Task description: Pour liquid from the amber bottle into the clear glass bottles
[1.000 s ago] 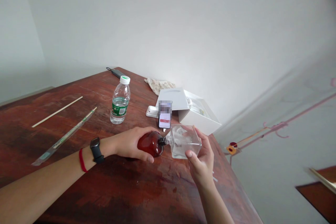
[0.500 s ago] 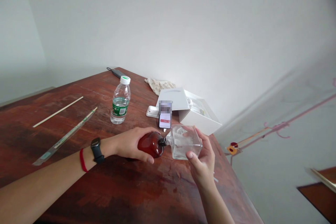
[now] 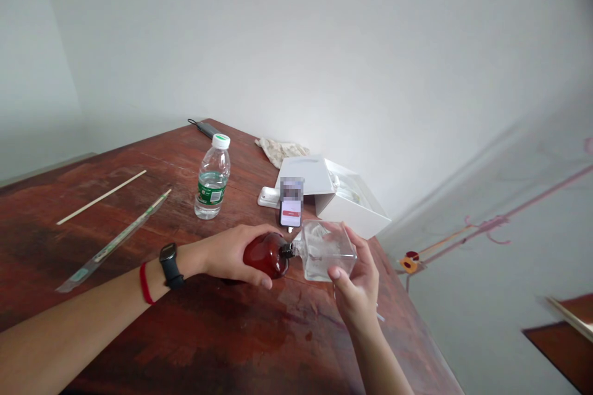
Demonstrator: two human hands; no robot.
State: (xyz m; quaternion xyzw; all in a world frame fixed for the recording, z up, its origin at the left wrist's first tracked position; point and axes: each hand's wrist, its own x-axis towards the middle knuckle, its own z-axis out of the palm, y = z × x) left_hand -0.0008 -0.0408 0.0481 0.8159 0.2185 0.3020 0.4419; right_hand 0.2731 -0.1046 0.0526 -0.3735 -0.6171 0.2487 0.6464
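Wrapped round a reddish-brown bottle (image 3: 265,255), my left hand (image 3: 231,254) keeps it on its side with its black threaded neck (image 3: 288,251) pointing right. My right hand (image 3: 361,287) grips a clear square glass bottle (image 3: 327,251), also tilted sideways, its neck pointing left. The two necks meet mouth to mouth between my hands; whether one sits inside the other I cannot tell. Both bottles are above the wooden table (image 3: 222,333). A black watch (image 3: 171,265) and a red band (image 3: 146,284) are on my left wrist.
A capped water bottle (image 3: 213,179) stands behind my left hand. A phone (image 3: 291,213) leans against a white box (image 3: 354,207). Chopsticks, one loose (image 3: 102,197) and some in a wrapper (image 3: 115,241), lie at left. A cloth (image 3: 280,150) lies by the wall.
Almost nothing differs. Both hands hold the two bottles in the same place, neck to neck; the view has shifted very slightly.
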